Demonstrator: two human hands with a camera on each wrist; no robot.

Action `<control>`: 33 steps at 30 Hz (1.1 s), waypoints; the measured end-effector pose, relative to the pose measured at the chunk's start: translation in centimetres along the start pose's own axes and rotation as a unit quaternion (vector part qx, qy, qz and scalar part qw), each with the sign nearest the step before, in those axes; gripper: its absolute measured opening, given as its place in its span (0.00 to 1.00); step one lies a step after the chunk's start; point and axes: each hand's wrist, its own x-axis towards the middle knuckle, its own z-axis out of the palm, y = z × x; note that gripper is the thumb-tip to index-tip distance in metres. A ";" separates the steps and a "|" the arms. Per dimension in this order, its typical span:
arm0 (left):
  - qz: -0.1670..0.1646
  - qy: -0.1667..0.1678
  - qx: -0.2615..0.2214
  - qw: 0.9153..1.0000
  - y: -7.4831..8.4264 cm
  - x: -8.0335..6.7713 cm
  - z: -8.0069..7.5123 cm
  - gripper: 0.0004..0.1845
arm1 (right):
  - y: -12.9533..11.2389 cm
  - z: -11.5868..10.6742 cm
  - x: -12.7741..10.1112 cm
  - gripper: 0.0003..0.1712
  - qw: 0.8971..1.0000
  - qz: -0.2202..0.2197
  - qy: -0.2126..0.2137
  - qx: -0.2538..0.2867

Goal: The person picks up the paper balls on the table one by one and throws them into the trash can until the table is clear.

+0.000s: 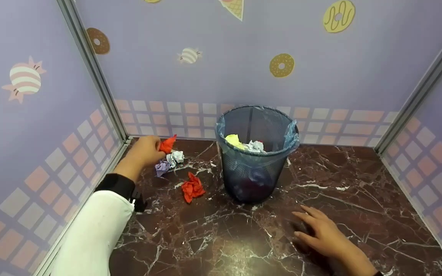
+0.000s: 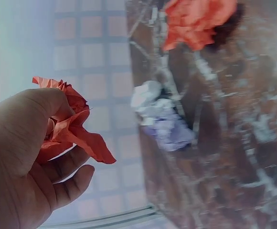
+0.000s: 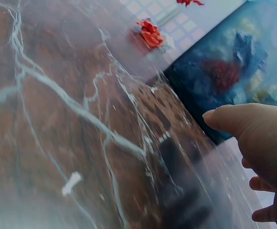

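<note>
A crumpled red paper (image 2: 81, 129) is pinched between the thumb and fingers of my left hand (image 1: 146, 152), at the table's back left. Below that hand lie a white crumpled paper (image 1: 175, 158) and a purple one (image 1: 162, 168), touching each other. Another red crumpled paper (image 1: 192, 188) rests on the table nearer the bin. My right hand (image 1: 322, 232) hovers over the table at the front right, fingers spread and holding nothing. The dark mesh wastebasket (image 1: 257, 172) stands upright between the hands; yellow paper (image 1: 235, 141) and white paper (image 1: 254, 146) show inside.
A bluish clear bag (image 1: 292, 134) lines the wastebasket and folds over its rim. The dark marbled tabletop (image 1: 205, 237) meets purple patterned walls (image 1: 205, 76) at the back and both sides. Metal strips (image 1: 98, 76) run up the corners.
</note>
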 end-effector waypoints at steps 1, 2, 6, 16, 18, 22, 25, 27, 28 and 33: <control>-0.004 -0.003 -0.001 1.000 0.5 0.1 -0.6 0.12 | 0.1 -0.1 -0.1 0.34 1.000 0.007 -0.003 0.002; -0.006 -0.004 -0.002 1.000 1.0 0.2 -1.2 0.12 | 0.3 -0.3 -0.3 0.34 1.000 0.015 -0.006 0.005; 0.001 0.002 -0.005 1.000 2.9 0.8 -3.3 0.13 | 1.1 -1.0 -1.0 0.34 1.000 0.029 0.003 0.004; 0.026 0.004 -0.022 0.999 8.3 2.7 -5.5 0.11 | 3.8 -3.7 -2.9 0.35 0.997 0.068 0.047 -0.003; 0.028 0.000 -0.027 0.999 9.6 3.1 -5.7 0.11 | 4.3 -4.2 -3.2 0.35 0.995 0.080 0.052 0.000; 0.042 0.001 -0.026 0.999 12.3 3.8 -6.0 0.10 | 5.3 -5.2 -3.9 0.35 0.994 0.099 0.055 0.003; 0.057 -0.001 -0.028 0.998 14.6 4.3 -6.2 0.10 | 6.0 -5.7 -4.3 0.35 0.992 0.106 0.062 0.002; 0.067 -0.008 -0.034 0.997 16.3 4.6 -6.2 0.10 | 6.3 -5.9 -4.6 0.35 0.992 0.109 0.064 0.003; 0.073 -0.013 -0.038 0.997 17.1 4.8 -6.2 0.09 | 6.4 -6.0 -4.7 0.35 0.992 0.113 0.062 0.004; 0.106 -0.030 -0.019 0.994 21.3 5.4 -5.5 0.09 | 6.9 -6.4 -5.1 0.36 0.990 0.129 0.049 0.009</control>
